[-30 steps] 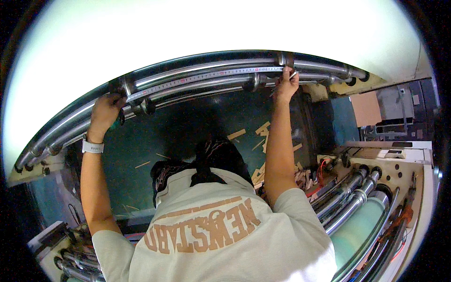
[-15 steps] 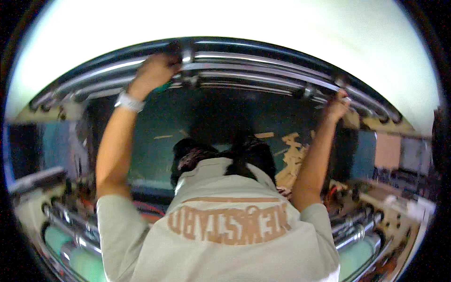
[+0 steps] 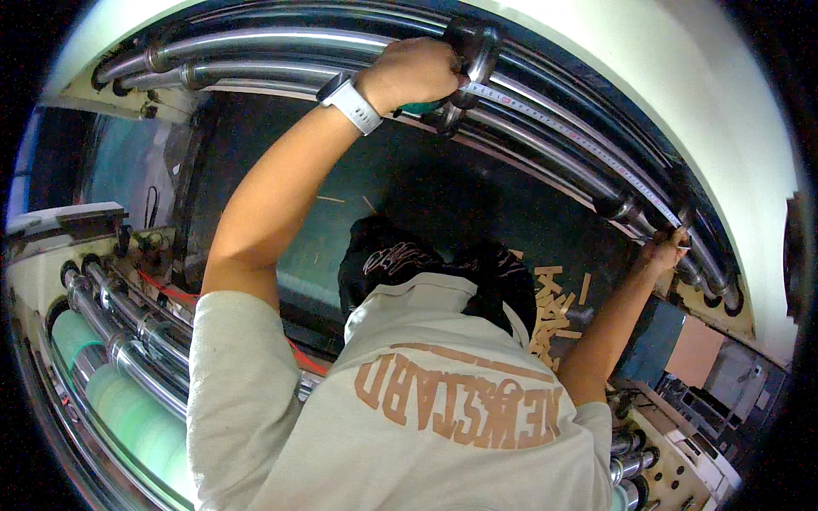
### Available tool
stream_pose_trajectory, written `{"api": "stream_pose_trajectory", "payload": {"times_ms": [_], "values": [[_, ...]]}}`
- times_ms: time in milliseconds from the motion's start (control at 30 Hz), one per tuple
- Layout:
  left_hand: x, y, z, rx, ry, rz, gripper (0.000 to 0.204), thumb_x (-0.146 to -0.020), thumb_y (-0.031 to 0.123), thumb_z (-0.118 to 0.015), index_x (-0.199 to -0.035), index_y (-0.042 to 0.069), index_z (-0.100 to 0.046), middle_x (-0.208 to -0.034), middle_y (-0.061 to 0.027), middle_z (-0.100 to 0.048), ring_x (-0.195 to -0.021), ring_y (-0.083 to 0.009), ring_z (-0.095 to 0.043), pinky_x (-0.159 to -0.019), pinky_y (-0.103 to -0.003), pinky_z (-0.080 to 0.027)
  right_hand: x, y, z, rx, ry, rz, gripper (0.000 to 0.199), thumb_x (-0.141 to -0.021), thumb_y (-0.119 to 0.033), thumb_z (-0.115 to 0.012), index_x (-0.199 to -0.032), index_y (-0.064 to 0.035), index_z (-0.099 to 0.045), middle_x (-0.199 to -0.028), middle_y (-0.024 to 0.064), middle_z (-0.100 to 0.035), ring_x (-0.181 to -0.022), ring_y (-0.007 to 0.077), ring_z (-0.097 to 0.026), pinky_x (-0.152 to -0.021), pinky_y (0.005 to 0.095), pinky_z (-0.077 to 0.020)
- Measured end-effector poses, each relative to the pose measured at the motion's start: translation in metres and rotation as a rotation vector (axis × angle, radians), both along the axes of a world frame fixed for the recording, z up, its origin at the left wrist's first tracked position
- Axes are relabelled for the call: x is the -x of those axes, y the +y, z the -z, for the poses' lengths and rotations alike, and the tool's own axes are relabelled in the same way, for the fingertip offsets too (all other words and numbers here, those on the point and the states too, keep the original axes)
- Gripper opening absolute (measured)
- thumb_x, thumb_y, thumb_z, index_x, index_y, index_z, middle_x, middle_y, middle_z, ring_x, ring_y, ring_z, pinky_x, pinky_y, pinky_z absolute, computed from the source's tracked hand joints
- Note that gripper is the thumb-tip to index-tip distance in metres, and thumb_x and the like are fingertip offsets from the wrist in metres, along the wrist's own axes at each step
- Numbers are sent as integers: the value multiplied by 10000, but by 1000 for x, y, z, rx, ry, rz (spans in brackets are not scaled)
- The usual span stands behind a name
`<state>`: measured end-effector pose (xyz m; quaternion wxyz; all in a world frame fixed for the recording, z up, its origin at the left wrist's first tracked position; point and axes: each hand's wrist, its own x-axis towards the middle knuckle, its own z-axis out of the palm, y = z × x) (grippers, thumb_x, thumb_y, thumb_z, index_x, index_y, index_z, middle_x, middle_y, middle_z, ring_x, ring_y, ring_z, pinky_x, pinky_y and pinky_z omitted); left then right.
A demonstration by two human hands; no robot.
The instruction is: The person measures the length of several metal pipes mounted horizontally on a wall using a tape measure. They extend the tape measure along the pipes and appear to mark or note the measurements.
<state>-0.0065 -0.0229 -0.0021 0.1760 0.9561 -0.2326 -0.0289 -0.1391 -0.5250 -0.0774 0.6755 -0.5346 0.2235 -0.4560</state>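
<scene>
A tape measure (image 3: 573,132) stretches across the metal rollers, its pale blade slanting down to the right. My left hand (image 3: 413,75) is closed round its case, of which only a teal edge (image 3: 422,108) shows below the fingers. That hand sits beside a dark collar (image 3: 482,64) on the shafts. Farther right, my right hand (image 3: 662,254) pinches the blade's other end near another collar (image 3: 629,209). The fingertips there are small and partly hidden.
A cream machine panel (image 3: 728,153) curves beyond the rollers. Wood scraps (image 3: 552,315) lie on the dark floor (image 3: 315,264) near my feet. Behind me on the left are more shafts (image 3: 128,349) and a green roller (image 3: 141,409); a red cable (image 3: 311,359) runs close by.
My view has turned and sharpened, so the rollers now slope down to the right. Both hands appear farther right in the picture, and the stretched tape blade shows clearly.
</scene>
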Motion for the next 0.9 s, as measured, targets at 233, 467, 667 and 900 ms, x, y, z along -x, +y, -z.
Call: {"api": "stream_pose_trajectory", "payload": {"times_ms": [233,467,667,900], "values": [[-3,-1,6,13,-70,6,311,-773,381,-522,-827,106,-657,-811,-147,-620,-778,-345,-590,-715,-432,-466,-2,-13,10,34,55,54,214,-788,-246,-635,-830,-92,-492,-899,85,-587,-747,235,-566,-650,353,-482],[-3,-3,5,-37,-104,-34,320,-770,371,-510,-826,89,-650,-816,-161,-618,-788,-350,-590,-716,-446,-468,0,-19,14,17,4,-21,187,-800,-194,-620,-879,-91,-486,-934,102,-580,-811,237,-557,-713,374,-473],[1,-4,-4,-65,-93,-38,332,-771,373,-508,-841,78,-645,-802,-171,-616,-782,-353,-591,-709,-451,-470,0,-22,12,40,82,-7,203,-792,-193,-631,-890,-85,-489,-946,93,-575,-837,239,-549,-710,374,-463],[4,-1,-6,-53,-123,-34,346,-767,381,-507,-825,68,-643,-776,-171,-613,-763,-351,-593,-697,-446,-472,0,0,1,57,22,4,121,-821,-200,-592,-838,-128,-497,-778,44,-574,-647,160,-536,-505,244,-417]]}}
